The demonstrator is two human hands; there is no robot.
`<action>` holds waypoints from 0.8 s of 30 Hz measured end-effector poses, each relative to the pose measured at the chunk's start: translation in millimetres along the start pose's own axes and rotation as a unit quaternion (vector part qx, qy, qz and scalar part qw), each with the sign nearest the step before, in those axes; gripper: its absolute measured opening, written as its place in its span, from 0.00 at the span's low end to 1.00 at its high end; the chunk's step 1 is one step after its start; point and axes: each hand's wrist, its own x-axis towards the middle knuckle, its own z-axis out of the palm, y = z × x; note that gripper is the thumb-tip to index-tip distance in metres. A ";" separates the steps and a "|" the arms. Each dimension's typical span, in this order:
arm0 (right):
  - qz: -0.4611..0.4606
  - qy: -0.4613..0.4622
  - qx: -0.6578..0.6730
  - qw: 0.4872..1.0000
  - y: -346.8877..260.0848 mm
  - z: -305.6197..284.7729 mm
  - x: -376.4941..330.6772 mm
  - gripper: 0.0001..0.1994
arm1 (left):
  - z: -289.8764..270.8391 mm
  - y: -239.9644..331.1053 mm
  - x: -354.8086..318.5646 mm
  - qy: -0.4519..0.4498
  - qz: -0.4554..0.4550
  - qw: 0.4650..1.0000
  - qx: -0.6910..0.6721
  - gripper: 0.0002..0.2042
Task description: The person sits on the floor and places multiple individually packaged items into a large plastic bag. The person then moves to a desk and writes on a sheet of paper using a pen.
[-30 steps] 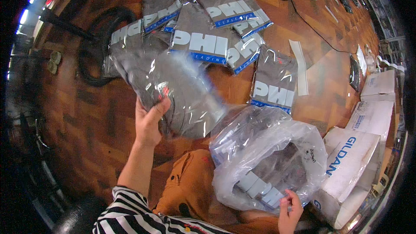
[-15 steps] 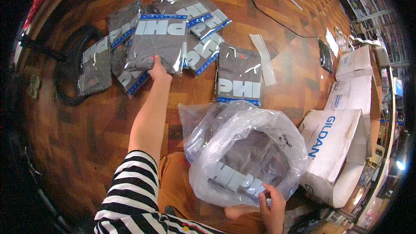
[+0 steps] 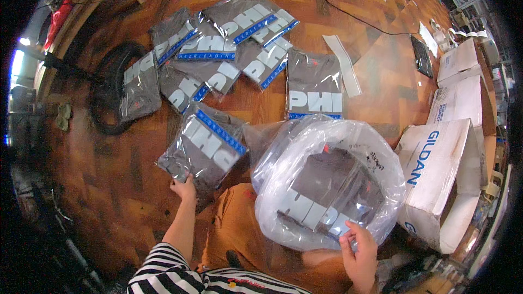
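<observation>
My left hand (image 3: 184, 186) grips the lower corner of a packaged shirt (image 3: 207, 141), dark grey with large pale letters, in a clear sleeve with a blue strip. It is held tilted above the floor, left of a large clear plastic bag (image 3: 264, 201). The bag's mouth gapes upward with a rolled-out rim, and similar packaged shirts (image 3: 321, 185) lie inside. At the near right rim, my right hand (image 3: 359, 253) has thumb and forefinger on the plastic; its other fingers are partly hidden. Beyond, several more packaged shirts (image 3: 218, 41) overlap on the floor, and a single packaged shirt (image 3: 315, 79) lies apart.
An open white carton (image 3: 430, 174) stands right of the bag, with more carton pieces (image 3: 460, 65) behind it. White strips (image 3: 343, 65) and a black cable (image 3: 348, 15) lie on the wooden floor (image 3: 109, 185). A dark round base (image 3: 103, 92) is at the left.
My left hand has drawn the packaged shirt off the pile, toward me, and turned it. That uncovers shirts beneath. My right hand keeps its place at the bag's rim. The view has shifted slightly.
</observation>
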 end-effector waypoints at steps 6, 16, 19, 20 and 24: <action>-0.015 0.012 -0.031 0.999 4.6 -4.2 -15.1 0.16 | -102.3 108.1 77.3 -0.267 0.276 0.908 0.167 0.27; -0.005 0.038 0.002 0.999 17.3 -14.5 -31.1 0.17 | 49.3 259.4 69.6 -0.388 0.509 0.668 0.379 0.27; 0.062 0.090 0.046 0.993 33.9 -24.9 -44.5 0.16 | 43.4 252.1 55.5 -0.153 0.518 0.768 0.344 0.45; 0.080 0.106 0.067 0.989 43.1 -28.9 -48.9 0.15 | 43.0 244.3 64.5 -0.140 0.454 0.811 0.343 0.52; 0.178 0.222 0.174 0.943 97.9 -47.3 -65.3 0.14 | 39.9 139.8 139.8 -0.216 0.260 0.937 0.092 0.62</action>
